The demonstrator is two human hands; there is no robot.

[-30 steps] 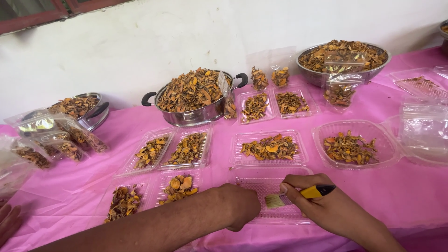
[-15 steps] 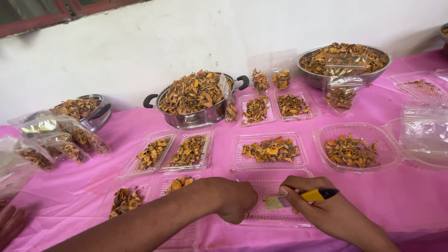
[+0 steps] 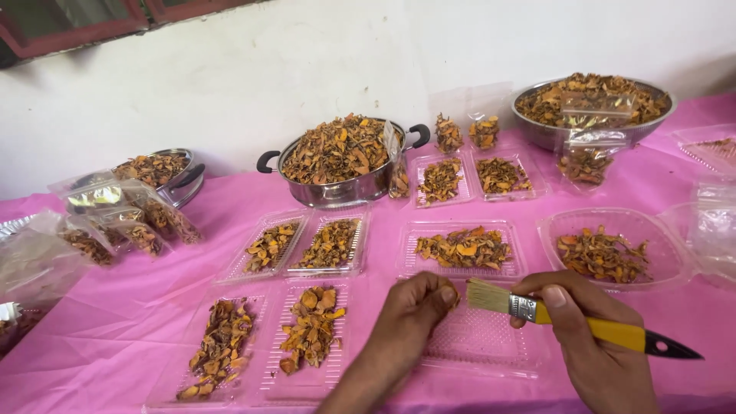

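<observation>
Over the empty clear tray (image 3: 479,337) on the pink table (image 3: 115,322), the left hand (image 3: 414,310) pinches an orange piece so the right hand (image 3: 590,337), closed around the yellow brush (image 3: 552,316), can dust it.

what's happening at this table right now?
A person sits at a pink-covered table. The right hand holds a yellow-handled paintbrush, bristles pointing at the left hand, which pinches something small over an empty clear plastic tray. Around it lie trays of dried orange-brown pieces, with a heaped steel pot and bowl behind.
</observation>
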